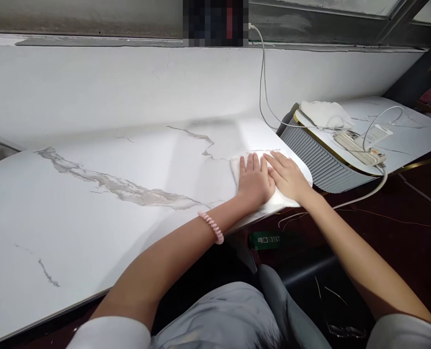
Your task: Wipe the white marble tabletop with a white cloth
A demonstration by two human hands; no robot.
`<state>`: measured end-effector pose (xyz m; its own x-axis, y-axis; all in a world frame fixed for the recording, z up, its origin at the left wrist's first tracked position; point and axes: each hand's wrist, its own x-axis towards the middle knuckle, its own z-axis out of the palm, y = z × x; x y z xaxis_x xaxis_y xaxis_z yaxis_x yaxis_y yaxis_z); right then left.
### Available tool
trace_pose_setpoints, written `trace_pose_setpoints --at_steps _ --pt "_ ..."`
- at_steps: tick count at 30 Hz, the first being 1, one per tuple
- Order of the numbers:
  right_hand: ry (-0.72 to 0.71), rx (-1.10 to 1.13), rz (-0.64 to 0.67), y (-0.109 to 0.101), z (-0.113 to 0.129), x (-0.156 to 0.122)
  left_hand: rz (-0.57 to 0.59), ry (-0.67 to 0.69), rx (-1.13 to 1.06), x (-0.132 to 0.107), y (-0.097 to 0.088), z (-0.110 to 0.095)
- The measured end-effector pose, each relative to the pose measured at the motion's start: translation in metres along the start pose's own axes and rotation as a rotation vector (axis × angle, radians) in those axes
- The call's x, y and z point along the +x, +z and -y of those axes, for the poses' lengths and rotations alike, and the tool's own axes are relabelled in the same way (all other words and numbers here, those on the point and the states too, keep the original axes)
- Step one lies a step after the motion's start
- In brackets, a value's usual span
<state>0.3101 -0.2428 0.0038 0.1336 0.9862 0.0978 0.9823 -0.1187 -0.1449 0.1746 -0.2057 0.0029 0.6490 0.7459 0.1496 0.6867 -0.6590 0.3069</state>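
A white cloth [288, 199] lies flat near the right end of the white marble-patterned table [92, 232]. My left hand [256, 182] presses down on it with the palm flat and the fingers stretched out. Just to its right, my right hand [288, 177] also rests flat on the cloth, fingers extended and pointing toward the wall. The two hands touch at the thumbs. Part of the cloth is hidden beneath them. A pink coiled band [211, 227] sits around my left forearm.
Right of the table, a ribbed side cabinet [317, 157] bears a power strip [361, 148], a plugged-in charger [378, 133] and a crumpled white cloth [326, 114]. A white cable [262, 72] hangs by the wall. Below the table edge lies a green box [265, 240].
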Motion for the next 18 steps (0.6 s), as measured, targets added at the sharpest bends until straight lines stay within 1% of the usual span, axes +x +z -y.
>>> trace_pose_setpoints --at_steps 5,8,10,12,14,18 --pt "-0.045 0.027 -0.052 0.006 -0.039 0.05 -0.072 -0.029 -0.05 0.056 0.012 -0.001" --pt "-0.051 0.033 -0.047 0.008 -0.057 0.082 -0.076 -0.046 -0.057 0.088 0.015 0.003" --pt "-0.069 0.022 -0.044 0.01 -0.065 0.103 -0.063 -0.057 -0.053 0.107 0.015 0.009" --pt "-0.083 0.012 -0.041 0.011 -0.067 0.124 -0.049 -0.068 -0.057 0.124 0.013 0.018" --pt "-0.084 0.008 -0.038 0.012 -0.065 0.145 -0.042 -0.075 -0.065 0.139 0.011 0.029" --pt "-0.105 -0.001 -0.025 0.016 -0.049 0.184 -0.022 -0.106 -0.044 0.163 0.004 0.058"
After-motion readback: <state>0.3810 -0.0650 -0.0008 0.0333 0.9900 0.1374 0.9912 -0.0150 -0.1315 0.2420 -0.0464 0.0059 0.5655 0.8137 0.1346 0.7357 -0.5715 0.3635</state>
